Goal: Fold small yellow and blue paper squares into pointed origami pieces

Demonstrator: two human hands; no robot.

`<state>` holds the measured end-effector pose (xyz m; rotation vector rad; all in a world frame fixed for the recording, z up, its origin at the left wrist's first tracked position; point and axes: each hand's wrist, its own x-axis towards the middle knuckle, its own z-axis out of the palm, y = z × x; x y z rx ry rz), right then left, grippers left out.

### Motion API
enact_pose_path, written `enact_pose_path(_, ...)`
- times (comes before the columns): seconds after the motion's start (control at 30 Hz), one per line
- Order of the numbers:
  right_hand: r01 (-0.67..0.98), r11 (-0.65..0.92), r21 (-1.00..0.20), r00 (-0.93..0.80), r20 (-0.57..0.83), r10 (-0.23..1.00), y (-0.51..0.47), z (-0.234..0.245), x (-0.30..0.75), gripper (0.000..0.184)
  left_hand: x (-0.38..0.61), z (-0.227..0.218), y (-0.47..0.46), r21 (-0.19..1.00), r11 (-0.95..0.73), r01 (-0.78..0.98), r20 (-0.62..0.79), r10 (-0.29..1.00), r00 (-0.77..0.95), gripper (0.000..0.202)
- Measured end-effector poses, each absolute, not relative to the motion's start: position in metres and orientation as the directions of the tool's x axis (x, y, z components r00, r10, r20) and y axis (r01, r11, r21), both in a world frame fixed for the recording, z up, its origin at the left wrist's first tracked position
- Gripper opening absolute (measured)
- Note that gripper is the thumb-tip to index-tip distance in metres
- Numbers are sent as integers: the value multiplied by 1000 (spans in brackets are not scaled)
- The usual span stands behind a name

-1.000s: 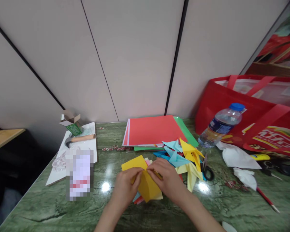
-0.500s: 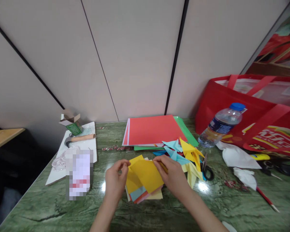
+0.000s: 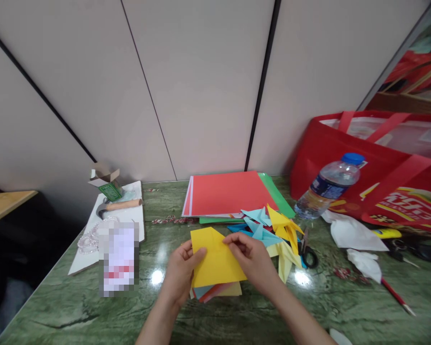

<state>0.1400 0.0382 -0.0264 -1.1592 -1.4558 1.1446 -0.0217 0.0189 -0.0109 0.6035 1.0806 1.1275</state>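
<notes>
A yellow sheet of paper (image 3: 217,263) is held up between both hands, with its upper right corner folded or bent over. My left hand (image 3: 181,268) grips its left edge, thumb on the front and fingers behind. My right hand (image 3: 251,261) pinches it near the upper right edge. Beneath it lies a stack of coloured paper squares (image 3: 232,290), mostly hidden by the yellow sheet. Just beyond my right hand are folded paper shapes: light blue ones (image 3: 260,232), a bright yellow one (image 3: 283,225) and a pale yellow one (image 3: 285,258).
Large red sheets (image 3: 233,194) lie over green ones at the wall. On the right are scissors (image 3: 309,254), a water bottle (image 3: 328,187), a red bag (image 3: 380,158) and a red pencil (image 3: 397,297). A small sickle (image 3: 120,205), green box (image 3: 109,187) and beads (image 3: 89,242) are left.
The yellow sheet has been turned and its face now tilts toward me. My left hand has moved right, its thumb now over the front. My right hand still pinches the paper.
</notes>
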Motion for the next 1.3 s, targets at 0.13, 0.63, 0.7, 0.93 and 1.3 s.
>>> enact_pose_path(0.13, 97, 153, -983, -206, 131, 970, 39, -24, 143, 21, -31, -10, 23, 848, 316, -425, -361, 932, -28, 38)
enact_pose_path(0.63, -31, 21, -999, -415, 31, 909, 37, -19, 147, 20, -39, -9, 26, 873, 307, -378, -350, 936, -48, 32)
enact_pose_path(0.7, -21, 26, -999, -440, 33, 897, 38, -19, 147, 18, -39, -10, 25, 871, 318, -375, -355, 934, -32, 30)
enact_pose_path(0.93, 57, 173, -983, -521, 119, 845, 37, -20, 149, 10, -40, -8, 24, 879, 326, -349, -353, 935, -17, 29)
enact_pose_path(1.3, 141, 314, -939, -631, 160, 759, 33, -16, 148, 13, -40, -7, 25, 875, 324, -359, -356, 934, -26, 28)
